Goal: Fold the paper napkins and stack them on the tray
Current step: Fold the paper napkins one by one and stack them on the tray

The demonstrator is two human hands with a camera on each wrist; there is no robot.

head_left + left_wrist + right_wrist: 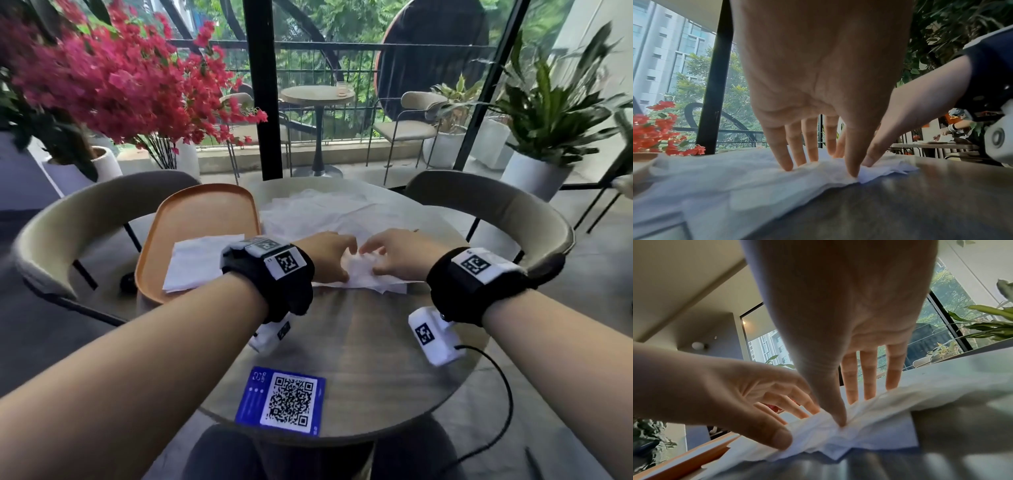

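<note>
A crumpled white napkin [363, 277] lies on the round table [359, 342] in front of me. My left hand [337, 260] and right hand [380, 257] both rest on it, close together, fingers fairly straight. In the left wrist view my left hand [822, 168] presses fingertips and thumb down into the napkin [735, 178]. The right wrist view has my right hand [846, 412] with its thumb pushed into the bunched napkin [859, 434], and the left hand [797, 423] beside it. An orange tray [205, 209] at the left carries a folded napkin [198, 263].
A loose pile of unfolded napkins [329, 212] covers the table's far side. A blue QR card [284, 399] lies at the near edge. Curved chairs stand left [85, 212] and right [513, 212]. A black cable [503, 387] hangs off my right wrist.
</note>
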